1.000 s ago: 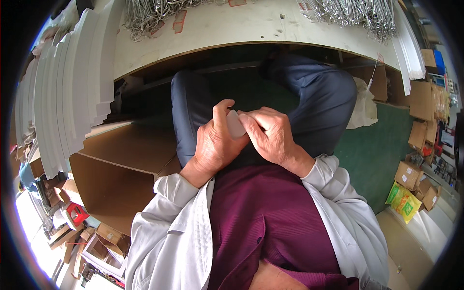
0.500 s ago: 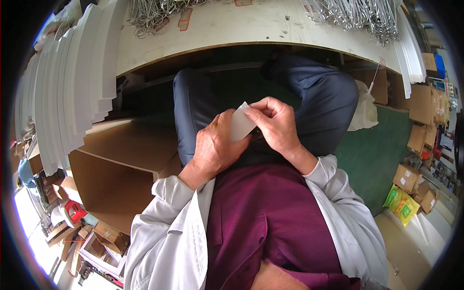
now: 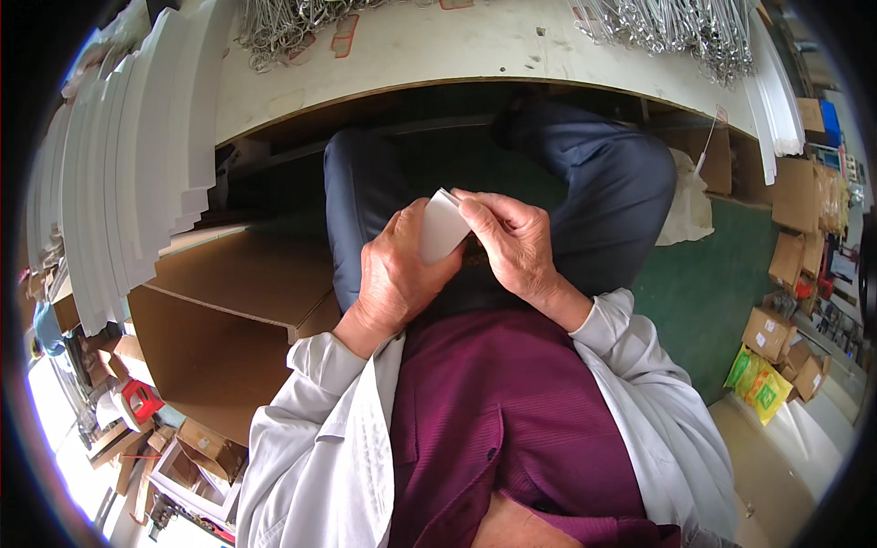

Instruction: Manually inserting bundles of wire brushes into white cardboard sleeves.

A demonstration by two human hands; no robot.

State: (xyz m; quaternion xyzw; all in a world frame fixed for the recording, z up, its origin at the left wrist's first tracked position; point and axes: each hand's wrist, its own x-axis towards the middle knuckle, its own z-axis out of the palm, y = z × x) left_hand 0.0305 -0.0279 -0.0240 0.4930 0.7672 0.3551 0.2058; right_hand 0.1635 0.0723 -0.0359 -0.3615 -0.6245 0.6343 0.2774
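You hold a small white folded card piece [image 3: 442,225] over your lap, below the near edge of the pale wooden counter [image 3: 475,50]. Your left hand [image 3: 393,274] cups it from behind, fingers closed on it; your right hand [image 3: 512,242] pinches its top corner between thumb and forefinger. You seem to be mid-fold; next, I judge, calls for steady pressure along the crease while the left hand braces.

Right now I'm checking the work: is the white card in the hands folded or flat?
Folded, it seems: the white card shows a creased corner at its top, pinched between the left hand and right hand.
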